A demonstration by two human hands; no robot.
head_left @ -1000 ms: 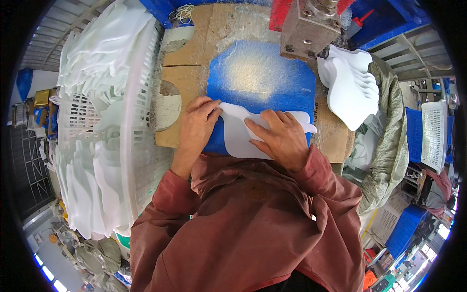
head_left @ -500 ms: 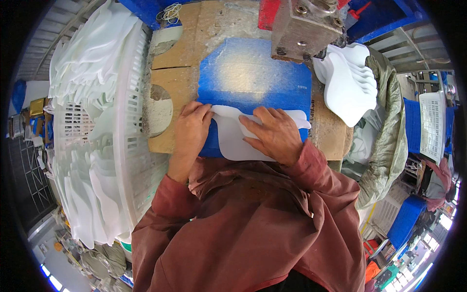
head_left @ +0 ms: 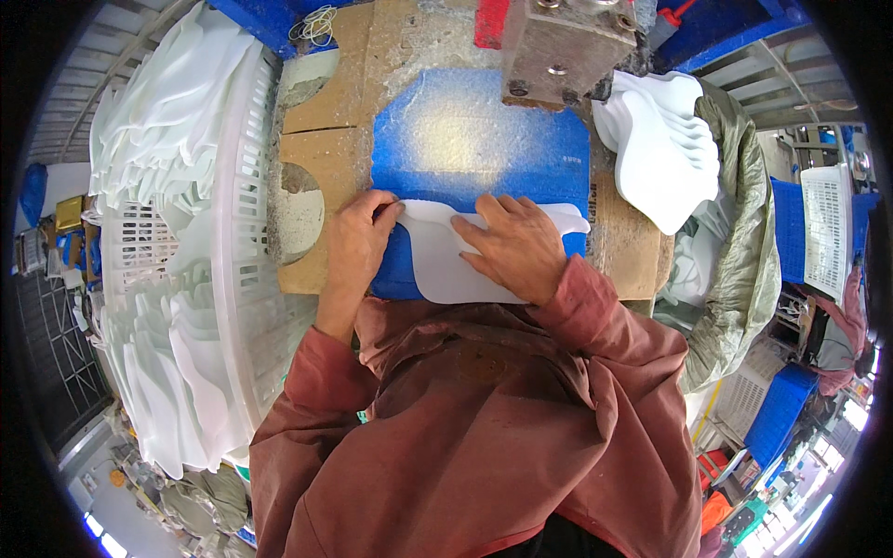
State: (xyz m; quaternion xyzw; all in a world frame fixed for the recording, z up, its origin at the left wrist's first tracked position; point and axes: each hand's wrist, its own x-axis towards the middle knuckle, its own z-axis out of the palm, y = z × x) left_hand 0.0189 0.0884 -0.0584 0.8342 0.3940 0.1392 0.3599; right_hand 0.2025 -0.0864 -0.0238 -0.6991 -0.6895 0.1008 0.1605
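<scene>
A thin white curved-edged sheet piece (head_left: 442, 265) lies over the near part of a blue board (head_left: 558, 158), its near edge close to my apron. My left hand (head_left: 361, 237) is closed in a pinch at the far left corner of the piece, thumb against forefinger. Bent over the piece right of its middle, my right hand (head_left: 523, 244) has its thumb and fingertips against the white surface and covers part of the far edge. To its right, a narrow end of the white sheet sticks out.
A metal machine block (head_left: 567, 51) overhangs the blue board's far right. Stacked white pieces (head_left: 665, 177) sit on the right, beside a grey-green sack (head_left: 739, 251). A tall white plastic basket (head_left: 237, 232) of similar pieces stands on the left. Brown cardboard (head_left: 321, 144) lies under the board.
The view has shifted slightly. My left hand still pinches the same corner, and my right hand has stayed on the piece with its fingers slightly rearranged.
</scene>
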